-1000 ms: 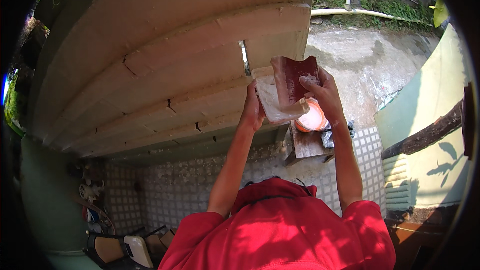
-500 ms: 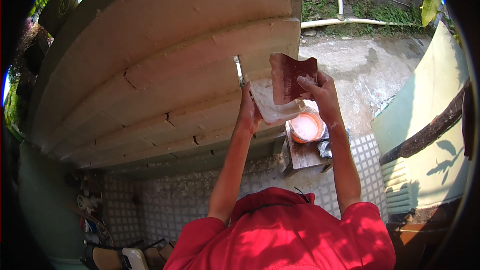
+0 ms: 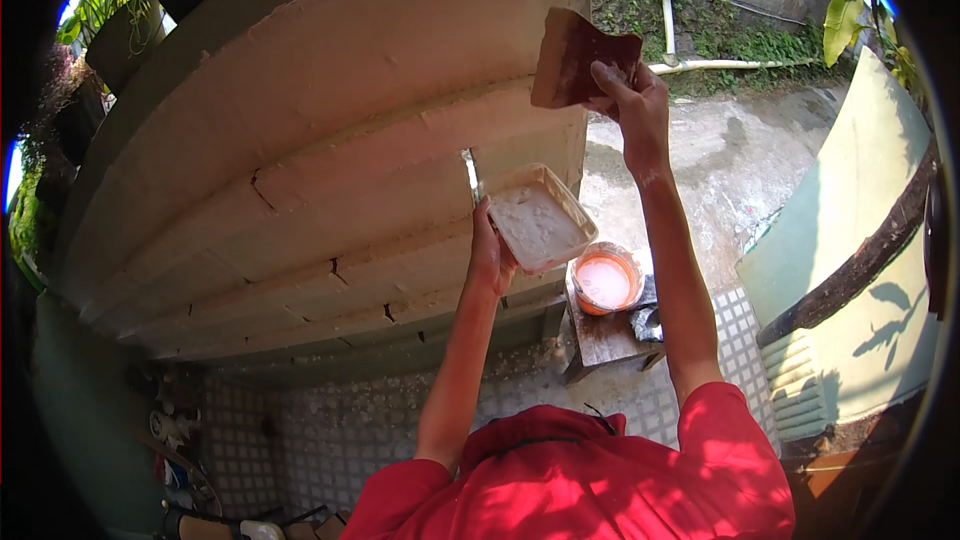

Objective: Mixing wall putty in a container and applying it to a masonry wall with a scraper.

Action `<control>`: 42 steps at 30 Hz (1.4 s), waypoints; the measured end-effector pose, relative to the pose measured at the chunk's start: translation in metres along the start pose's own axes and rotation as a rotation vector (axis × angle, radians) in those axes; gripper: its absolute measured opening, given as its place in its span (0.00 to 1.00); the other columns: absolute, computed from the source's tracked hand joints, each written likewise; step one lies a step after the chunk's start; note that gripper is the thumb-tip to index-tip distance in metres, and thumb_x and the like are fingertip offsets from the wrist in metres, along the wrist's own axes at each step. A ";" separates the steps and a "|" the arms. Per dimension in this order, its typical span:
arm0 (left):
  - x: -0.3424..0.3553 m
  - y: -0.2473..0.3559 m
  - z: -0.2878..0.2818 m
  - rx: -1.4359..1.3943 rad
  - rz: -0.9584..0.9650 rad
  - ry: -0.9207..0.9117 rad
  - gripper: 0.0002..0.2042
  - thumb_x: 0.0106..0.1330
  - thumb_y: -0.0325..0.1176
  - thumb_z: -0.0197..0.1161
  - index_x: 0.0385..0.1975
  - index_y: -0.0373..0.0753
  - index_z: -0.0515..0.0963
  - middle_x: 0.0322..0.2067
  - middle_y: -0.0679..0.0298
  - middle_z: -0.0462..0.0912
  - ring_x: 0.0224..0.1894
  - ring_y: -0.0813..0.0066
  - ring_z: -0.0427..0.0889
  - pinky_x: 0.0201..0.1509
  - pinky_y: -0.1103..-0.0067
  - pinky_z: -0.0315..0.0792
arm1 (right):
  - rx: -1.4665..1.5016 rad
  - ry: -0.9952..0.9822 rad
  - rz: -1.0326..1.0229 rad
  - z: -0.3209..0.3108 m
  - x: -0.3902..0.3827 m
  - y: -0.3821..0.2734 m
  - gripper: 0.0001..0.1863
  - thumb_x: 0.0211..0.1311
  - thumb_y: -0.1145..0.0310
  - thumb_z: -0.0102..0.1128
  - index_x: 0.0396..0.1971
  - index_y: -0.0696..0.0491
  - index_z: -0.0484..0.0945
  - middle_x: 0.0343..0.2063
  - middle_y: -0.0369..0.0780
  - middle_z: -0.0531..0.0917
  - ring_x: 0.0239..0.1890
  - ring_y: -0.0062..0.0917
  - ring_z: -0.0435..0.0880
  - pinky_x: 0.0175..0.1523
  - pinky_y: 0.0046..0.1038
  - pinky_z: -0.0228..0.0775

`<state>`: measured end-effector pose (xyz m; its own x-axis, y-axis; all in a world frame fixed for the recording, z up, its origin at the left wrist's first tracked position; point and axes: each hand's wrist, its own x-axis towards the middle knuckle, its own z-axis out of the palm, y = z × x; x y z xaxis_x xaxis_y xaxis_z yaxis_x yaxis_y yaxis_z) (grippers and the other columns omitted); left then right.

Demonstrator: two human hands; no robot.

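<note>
My left hand (image 3: pixel 490 255) grips a square plastic tub (image 3: pixel 588 225) from its left side, and white paste (image 3: pixel 540 222) covers the inside. Farther up, my right hand (image 3: pixel 638 105) pinches a dark red putty spreader (image 3: pixel 580 58), thumb flat on its face. The spreader is raised beside the right edge of a large pale panelled wall (image 3: pixel 400 150); whether its edge touches the surface I cannot tell. Narrow cracks and a bright vertical slot (image 3: pixel 470 175) show in the wall, the slot just above the tub.
Below the tub an orange bucket (image 3: pixel 608 280) with whitish liquid stands on a small wooden stool (image 3: pixel 607 335), next to a crumpled silvery bundle (image 3: pixel 647 323). A pale green wall with a dark beam (image 3: pixel 850 260) rises at the right. White pipes (image 3: pixel 667 20) cross the mossy bank behind.
My right hand has lifted the spreader up and away from the tub to the wall's upper right edge. The tub has dropped slightly and now shows its paste fully.
</note>
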<state>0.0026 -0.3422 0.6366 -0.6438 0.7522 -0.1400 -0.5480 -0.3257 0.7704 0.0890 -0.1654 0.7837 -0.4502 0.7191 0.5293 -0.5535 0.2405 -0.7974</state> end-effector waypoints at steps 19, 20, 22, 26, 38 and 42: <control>-0.064 -0.029 -0.087 -0.106 -0.057 0.111 0.30 0.71 0.57 0.38 0.61 0.39 0.64 0.57 0.62 0.74 0.58 0.67 0.75 0.61 0.69 0.72 | -0.972 0.202 -0.590 0.156 0.033 0.013 0.09 0.60 0.71 0.55 0.40 0.52 0.78 0.34 0.47 0.80 0.33 0.43 0.84 0.34 0.43 0.77; -0.068 -0.028 -0.088 -0.123 -0.061 0.136 0.28 0.71 0.55 0.38 0.60 0.39 0.66 0.56 0.62 0.75 0.57 0.67 0.76 0.60 0.69 0.73 | -0.978 0.210 -0.586 0.166 0.027 0.014 0.09 0.60 0.71 0.55 0.40 0.52 0.78 0.34 0.47 0.80 0.33 0.43 0.84 0.34 0.43 0.77; -0.074 -0.026 -0.093 -0.139 -0.069 0.161 0.27 0.72 0.53 0.38 0.58 0.40 0.68 0.55 0.62 0.76 0.55 0.66 0.78 0.59 0.69 0.74 | -0.960 0.149 -0.643 0.183 0.016 0.016 0.12 0.59 0.74 0.54 0.42 0.50 0.79 0.36 0.45 0.78 0.39 0.40 0.83 0.34 0.41 0.77; -0.083 -0.023 -0.108 -0.139 -0.059 0.159 0.26 0.72 0.53 0.38 0.58 0.41 0.68 0.55 0.63 0.76 0.56 0.67 0.77 0.59 0.68 0.73 | -0.979 0.110 -0.708 0.179 -0.009 0.015 0.17 0.61 0.73 0.53 0.49 0.44 0.81 0.37 0.42 0.79 0.42 0.37 0.82 0.37 0.38 0.78; -0.099 -0.037 -0.123 -0.133 -0.085 0.201 0.27 0.70 0.57 0.41 0.58 0.43 0.69 0.55 0.67 0.76 0.57 0.70 0.76 0.61 0.70 0.70 | -0.991 0.190 -1.261 0.046 0.099 -0.002 0.23 0.50 0.80 0.58 0.48 0.46 0.82 0.41 0.36 0.79 0.47 0.33 0.75 0.54 0.36 0.70; -0.096 -0.045 -0.119 -0.115 -0.097 0.223 0.27 0.70 0.56 0.41 0.59 0.43 0.69 0.56 0.67 0.76 0.58 0.70 0.75 0.62 0.70 0.69 | -1.110 0.216 -1.251 0.057 0.107 0.013 0.22 0.48 0.80 0.62 0.46 0.46 0.84 0.42 0.36 0.80 0.46 0.32 0.76 0.54 0.34 0.70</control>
<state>0.0256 -0.4678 0.5418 -0.6802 0.6427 -0.3526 -0.6614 -0.3307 0.6732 -0.0064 -0.1228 0.8459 0.0014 -0.2072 0.9783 0.2969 0.9343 0.1974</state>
